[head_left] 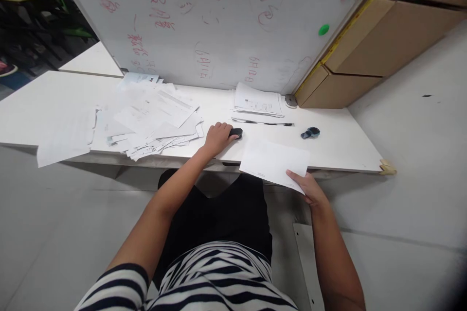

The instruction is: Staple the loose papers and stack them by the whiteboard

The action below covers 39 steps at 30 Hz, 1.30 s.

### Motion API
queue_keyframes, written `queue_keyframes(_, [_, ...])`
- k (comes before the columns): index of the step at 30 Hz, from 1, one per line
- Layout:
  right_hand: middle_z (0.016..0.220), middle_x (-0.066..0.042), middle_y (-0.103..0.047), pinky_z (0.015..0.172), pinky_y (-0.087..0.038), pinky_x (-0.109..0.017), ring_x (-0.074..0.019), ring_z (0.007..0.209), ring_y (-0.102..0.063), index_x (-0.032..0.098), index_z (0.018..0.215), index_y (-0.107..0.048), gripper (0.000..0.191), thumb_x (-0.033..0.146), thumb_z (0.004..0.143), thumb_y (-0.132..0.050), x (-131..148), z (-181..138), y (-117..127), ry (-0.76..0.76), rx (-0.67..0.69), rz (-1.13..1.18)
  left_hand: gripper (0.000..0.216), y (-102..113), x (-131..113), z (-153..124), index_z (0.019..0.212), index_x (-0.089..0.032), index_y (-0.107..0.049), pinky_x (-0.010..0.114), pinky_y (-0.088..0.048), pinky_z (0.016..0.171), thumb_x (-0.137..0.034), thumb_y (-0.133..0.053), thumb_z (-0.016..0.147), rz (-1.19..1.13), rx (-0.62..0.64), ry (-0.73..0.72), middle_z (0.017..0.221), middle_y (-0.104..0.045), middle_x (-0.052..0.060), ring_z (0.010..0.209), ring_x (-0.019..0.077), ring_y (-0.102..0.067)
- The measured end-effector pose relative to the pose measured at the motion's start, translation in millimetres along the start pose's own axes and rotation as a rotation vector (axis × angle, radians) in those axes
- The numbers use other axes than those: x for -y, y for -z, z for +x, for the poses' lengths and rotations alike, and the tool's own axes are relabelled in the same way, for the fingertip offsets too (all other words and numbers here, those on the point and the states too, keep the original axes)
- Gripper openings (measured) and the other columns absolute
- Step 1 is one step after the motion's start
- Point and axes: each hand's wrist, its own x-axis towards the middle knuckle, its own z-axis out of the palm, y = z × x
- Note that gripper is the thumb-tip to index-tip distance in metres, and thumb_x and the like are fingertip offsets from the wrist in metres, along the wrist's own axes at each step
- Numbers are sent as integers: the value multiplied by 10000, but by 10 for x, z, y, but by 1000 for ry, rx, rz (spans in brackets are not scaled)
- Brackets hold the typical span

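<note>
My left hand point(218, 139) rests on the white table, its fingers closed round a small black stapler point(236, 132). Most of the stapler is hidden under the palm; only its rounded dark end sticks out to the right. My right hand point(308, 185) pinches the lower right corner of some white paper point(273, 161), thumb on top and fingers beneath. The paper overhangs the table's front edge, with small print along its near side. To the left of my left hand lies a messy heap of printed sheets point(156, 112). A neater paper stack point(258, 100) sits farther back.
Behind the white table point(339, 143) stands a whiteboard point(233, 24) with red writing and round magnets. Cardboard boxes point(390, 34) are piled at the right. A thin black-and-white strip point(262, 122) and a dark blue object point(310, 132) lie on the table. One sheet point(65, 141) overhangs the front left edge.
</note>
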Motion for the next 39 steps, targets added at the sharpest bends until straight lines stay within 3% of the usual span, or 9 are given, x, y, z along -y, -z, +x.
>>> queue_keyframes(22, [1032,-110,-729,786,-598,-356,-274,915,-704,141,996,-692,441,373,643,-819,164,188,-269,-63,83,-105,464,-50,122,-43,1106,-160,-576,357,-347,744,-519,-322,957,-139,-31,-114,1051,-605,124,923,246,-551])
queue_keyframes(39, [1067,-97,-722,815,-586,-308,-246,937,-700,157,1017,-684,404,345,679,-803,162,166,-287,-93,110,-91,399,44,89,-101,1076,-176,-599,349,-341,761,-498,-411,935,-244,-56,-190,1069,-623,91,911,220,-563])
